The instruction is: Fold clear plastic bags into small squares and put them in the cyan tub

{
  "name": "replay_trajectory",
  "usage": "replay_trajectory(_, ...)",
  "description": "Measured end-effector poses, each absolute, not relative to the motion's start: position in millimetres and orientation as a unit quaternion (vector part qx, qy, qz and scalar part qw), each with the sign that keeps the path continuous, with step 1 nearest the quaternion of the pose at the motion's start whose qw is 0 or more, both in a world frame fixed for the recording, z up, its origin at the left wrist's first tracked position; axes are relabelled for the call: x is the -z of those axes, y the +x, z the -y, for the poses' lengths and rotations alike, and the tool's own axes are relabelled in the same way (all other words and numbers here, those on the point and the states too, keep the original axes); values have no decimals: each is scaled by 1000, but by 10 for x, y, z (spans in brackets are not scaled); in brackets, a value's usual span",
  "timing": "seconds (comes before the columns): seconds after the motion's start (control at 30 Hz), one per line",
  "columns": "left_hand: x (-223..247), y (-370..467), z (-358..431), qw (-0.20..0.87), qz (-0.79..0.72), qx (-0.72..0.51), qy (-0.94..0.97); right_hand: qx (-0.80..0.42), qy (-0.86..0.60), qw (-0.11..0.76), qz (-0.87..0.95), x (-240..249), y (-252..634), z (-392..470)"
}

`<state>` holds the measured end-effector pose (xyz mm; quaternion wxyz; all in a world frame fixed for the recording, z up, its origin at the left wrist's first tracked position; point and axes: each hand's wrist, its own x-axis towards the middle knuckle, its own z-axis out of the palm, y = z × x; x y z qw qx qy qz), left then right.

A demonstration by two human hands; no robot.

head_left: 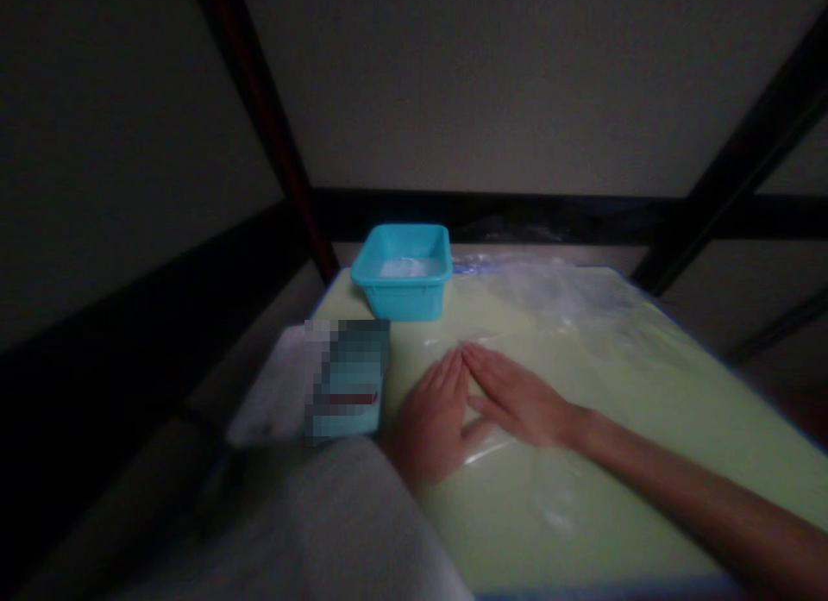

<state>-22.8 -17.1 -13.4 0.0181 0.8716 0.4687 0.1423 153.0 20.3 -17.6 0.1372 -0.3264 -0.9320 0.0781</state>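
Observation:
Both palms face down on a clear plastic sheet (556,497) that covers a yellow-green table top. My left hand (435,424) lies flat with its fingers stretched forward, and its wrist is hidden behind grey cloth. Coming in from the right, my right hand (517,394) also lies flat, pointing toward the left. The fingertips of the two hands meet near the middle of the table, and neither hand holds anything. Shiny wrinkles show in the plastic around them.
A turquoise plastic basin (409,301) with something whitish inside stands at the far left of the table. Left of my hands is a blurred-out greenish item (353,377) beside a pale object (278,390). Grey cloth (349,523) fills the lower left. Behind is a wall with dark beams.

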Motion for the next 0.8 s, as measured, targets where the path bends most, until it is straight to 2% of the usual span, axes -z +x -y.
replay_trajectory(0.43,116,-243,180,20,-476,-97,874,-15,-416,125,901,240,2209,-324)
replay_trajectory(0.8,137,-267,144,67,-495,-177,848,-29,-438,138,888,218,2380,-354)
